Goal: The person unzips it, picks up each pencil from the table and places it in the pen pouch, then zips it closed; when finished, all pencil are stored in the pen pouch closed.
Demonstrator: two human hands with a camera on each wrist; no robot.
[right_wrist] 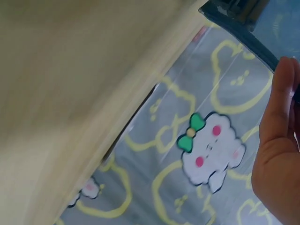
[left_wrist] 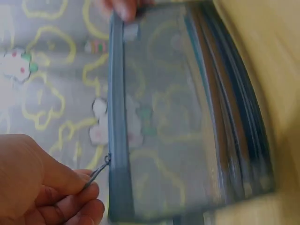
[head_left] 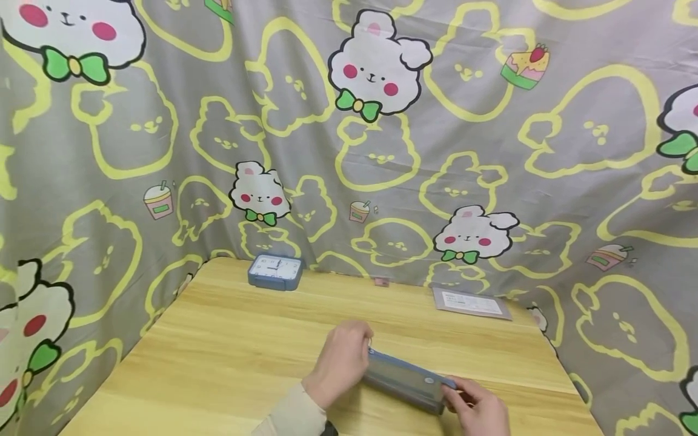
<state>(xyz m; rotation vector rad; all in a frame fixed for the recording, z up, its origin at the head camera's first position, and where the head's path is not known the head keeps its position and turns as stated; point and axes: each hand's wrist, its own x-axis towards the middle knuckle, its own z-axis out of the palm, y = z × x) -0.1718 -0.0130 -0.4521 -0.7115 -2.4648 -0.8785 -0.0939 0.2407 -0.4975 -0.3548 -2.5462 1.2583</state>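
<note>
A see-through zip pencil pouch (head_left: 402, 380) with a blue zip edge is held up at the front of the table, slanting down to the right. Several pencil-like sticks (left_wrist: 229, 108) lie along its bottom in the left wrist view. My left hand (head_left: 343, 358) pinches the cord of the zip pull (left_wrist: 97, 172) at the pouch's left end. Thumb and fingers of my right hand (head_left: 481, 407) grip the opposite top corner. In the right wrist view only a corner of the pouch (right_wrist: 255, 40) shows beside the right hand (right_wrist: 279, 136).
A blue alarm clock (head_left: 275, 274) lies face up at the table's back left. Toward the back right is a flat grey packet with a white label (head_left: 471, 302). Patterned grey curtain (head_left: 305, 151) hangs round the table's back and sides.
</note>
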